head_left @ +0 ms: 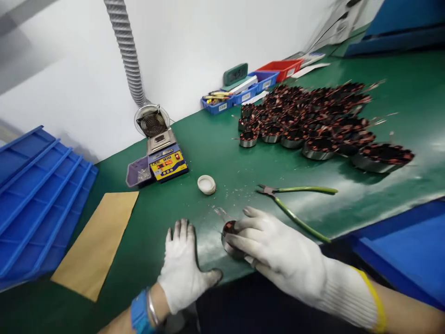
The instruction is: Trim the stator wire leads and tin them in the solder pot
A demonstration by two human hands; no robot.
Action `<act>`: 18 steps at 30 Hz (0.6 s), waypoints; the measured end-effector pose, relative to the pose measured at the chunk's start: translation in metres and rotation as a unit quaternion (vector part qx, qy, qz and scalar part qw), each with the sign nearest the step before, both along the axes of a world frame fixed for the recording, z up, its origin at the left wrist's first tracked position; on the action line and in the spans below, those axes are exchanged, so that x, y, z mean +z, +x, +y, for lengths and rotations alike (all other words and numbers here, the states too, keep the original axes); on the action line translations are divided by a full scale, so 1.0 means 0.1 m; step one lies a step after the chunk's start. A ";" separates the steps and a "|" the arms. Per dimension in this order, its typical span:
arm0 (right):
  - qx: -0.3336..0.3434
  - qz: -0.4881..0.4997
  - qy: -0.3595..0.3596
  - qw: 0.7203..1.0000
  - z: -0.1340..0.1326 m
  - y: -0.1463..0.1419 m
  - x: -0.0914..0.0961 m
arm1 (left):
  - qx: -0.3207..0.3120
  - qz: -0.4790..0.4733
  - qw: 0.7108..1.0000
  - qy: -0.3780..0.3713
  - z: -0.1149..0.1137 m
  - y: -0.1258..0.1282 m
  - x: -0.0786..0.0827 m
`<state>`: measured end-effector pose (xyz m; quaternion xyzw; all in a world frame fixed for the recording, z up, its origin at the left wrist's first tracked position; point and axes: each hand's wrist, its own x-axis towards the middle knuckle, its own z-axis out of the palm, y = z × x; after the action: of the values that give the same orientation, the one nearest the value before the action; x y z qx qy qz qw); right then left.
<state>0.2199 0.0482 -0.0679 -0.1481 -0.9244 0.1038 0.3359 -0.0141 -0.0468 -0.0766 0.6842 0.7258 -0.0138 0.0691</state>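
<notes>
My right hand (278, 250), in a white glove, is closed around a round copper-wound motor coil (230, 228) resting on the green bench mat (215, 153) near its front edge. Thin wire ends stick up from the coil. My left hand (182, 266), also gloved, lies flat and open on the mat just left of the coil, not touching it. Green-handled cutters (295, 204) lie open on the mat just beyond my right hand.
A large heap of similar coils (313, 120) fills the right rear. A soldering station (166, 160) with an extraction hose (127, 51), a small white cap (206, 184), a brown paper sheet (97, 241), blue trays (38, 199) at left and parts bins (250, 86) at back.
</notes>
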 end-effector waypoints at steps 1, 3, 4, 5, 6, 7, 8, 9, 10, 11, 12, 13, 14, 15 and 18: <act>0.012 -0.003 0.003 1.000 -0.02 -0.05 -0.03 | -0.011 0.000 1.000 -0.008 0.02 0.02 -0.01; 0.009 -0.006 0.012 1.000 -0.02 -0.09 -0.05 | -0.049 -0.018 0.999 0.002 0.19 0.12 -0.03; 0.000 -0.004 0.018 1.000 0.00 -0.08 -0.04 | -0.066 -0.033 0.997 0.013 0.32 0.17 -0.04; -0.010 0.000 0.025 1.000 0.02 -0.05 -0.03 | -0.080 -0.050 0.995 0.026 0.44 0.21 -0.05; -0.020 0.004 0.032 0.999 0.05 -0.02 -0.02 | -0.086 -0.076 0.993 0.041 0.53 0.23 -0.05; -0.027 0.002 0.034 0.999 0.08 0.01 -0.01 | -0.081 -0.112 0.989 0.056 0.59 0.21 -0.06; -0.029 -0.005 0.035 0.999 0.11 0.04 -0.01 | -0.066 -0.156 0.983 0.074 0.60 0.17 -0.07; -0.023 -0.015 0.035 0.999 0.14 0.05 -0.02 | -0.051 -0.196 0.974 0.100 0.57 0.10 -0.08; -0.011 -0.021 0.036 0.999 0.16 0.07 -0.03 | -0.051 -0.221 0.964 0.135 0.51 0.02 -0.09; 0.003 -0.019 0.036 0.999 0.18 0.07 -0.05 | -0.061 -0.232 0.954 0.178 0.43 -0.06 -0.08; 0.015 -0.014 0.032 0.999 0.19 0.08 -0.08 | -0.075 -0.229 0.948 0.210 0.36 -0.11 -0.05; 0.016 -0.006 0.022 1.000 0.18 0.10 -0.10 | -0.082 -0.216 0.945 0.233 0.29 -0.13 0.00; -0.001 0.004 0.005 1.000 0.17 0.13 -0.12 | -0.097 -0.197 0.950 0.222 0.26 -0.11 0.07; -0.036 0.011 -0.024 0.999 0.15 0.18 -0.13 | -0.125 -0.182 0.950 0.220 0.25 -0.05 0.15; -0.176 -0.013 -0.167 0.970 0.04 0.35 -0.12 | -0.240 -0.128 0.958 0.091 0.39 0.30 0.40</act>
<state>0.2550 0.0526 -0.0803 -0.3638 -0.8578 0.1938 0.3070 0.0154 -0.0074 -0.0369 0.8376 0.5240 0.1231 0.0936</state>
